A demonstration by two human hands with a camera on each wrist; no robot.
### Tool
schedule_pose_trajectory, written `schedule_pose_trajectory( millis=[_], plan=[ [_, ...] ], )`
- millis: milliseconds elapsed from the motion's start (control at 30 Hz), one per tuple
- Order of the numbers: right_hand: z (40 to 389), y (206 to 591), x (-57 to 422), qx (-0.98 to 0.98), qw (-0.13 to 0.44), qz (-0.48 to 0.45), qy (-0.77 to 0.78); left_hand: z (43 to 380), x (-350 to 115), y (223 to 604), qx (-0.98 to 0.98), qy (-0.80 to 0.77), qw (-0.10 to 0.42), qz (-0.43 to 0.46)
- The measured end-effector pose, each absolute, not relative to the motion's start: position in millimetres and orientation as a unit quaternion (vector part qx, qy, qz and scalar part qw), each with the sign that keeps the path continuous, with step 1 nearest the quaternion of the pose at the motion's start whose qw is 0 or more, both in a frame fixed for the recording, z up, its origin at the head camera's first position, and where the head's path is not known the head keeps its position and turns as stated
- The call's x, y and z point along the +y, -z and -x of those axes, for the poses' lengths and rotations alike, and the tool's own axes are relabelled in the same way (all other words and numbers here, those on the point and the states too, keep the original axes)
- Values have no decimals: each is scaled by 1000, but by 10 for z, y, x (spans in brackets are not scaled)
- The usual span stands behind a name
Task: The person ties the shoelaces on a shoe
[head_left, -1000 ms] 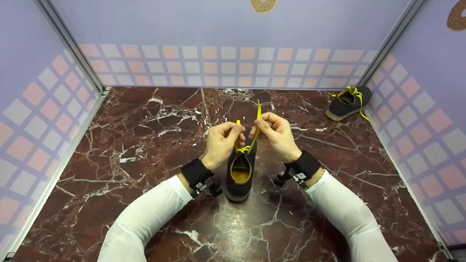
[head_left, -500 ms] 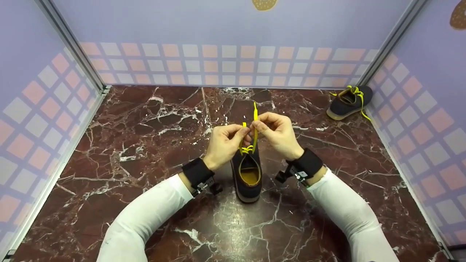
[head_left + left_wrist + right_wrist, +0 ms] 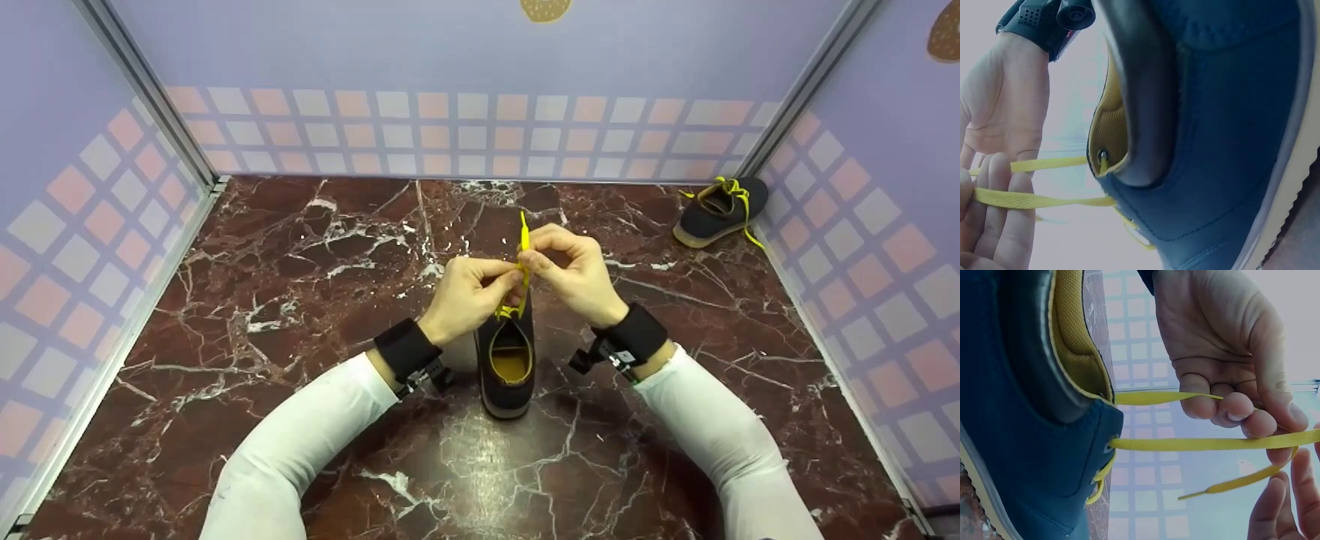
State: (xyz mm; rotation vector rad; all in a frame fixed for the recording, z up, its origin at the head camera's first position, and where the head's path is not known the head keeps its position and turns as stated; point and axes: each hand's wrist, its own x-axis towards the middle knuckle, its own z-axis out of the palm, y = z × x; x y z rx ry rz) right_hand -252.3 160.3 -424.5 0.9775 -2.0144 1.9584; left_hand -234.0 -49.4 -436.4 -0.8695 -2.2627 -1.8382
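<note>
A dark blue shoe with a tan inside stands in front of me, its toe pointing away. Both ends of its yellow lace are drawn up from the top eyelets. Thumb and fingers of my left hand pinch one end. My right hand pinches the other, whose tip sticks up above the fingers. The fingertips of both hands meet over the shoe's tongue. In the right wrist view the two lace strands run taut from the shoe, and a loose lace tip hangs below the left hand.
A second dark shoe with yellow laces lies in the far right corner, against the wall. The dark red marbled table is bounded by lilac panels at the back and both sides.
My left hand has moved right and now meets the right hand, bringing the two lace ends together. The shoe has shifted slightly right.
</note>
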Motion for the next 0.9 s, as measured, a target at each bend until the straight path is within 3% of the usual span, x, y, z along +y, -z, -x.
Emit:
schedule_pose_trajectory(
  millis=[600,900],
  plan=[
    [2530,4258,1512,-696,85,-338,-628,2366,-447,4370,-792,487,57,363],
    [2540,4254,1547,-715,22,-305,-629,2376,-447,4438,-784,524,48,330]
  ],
)
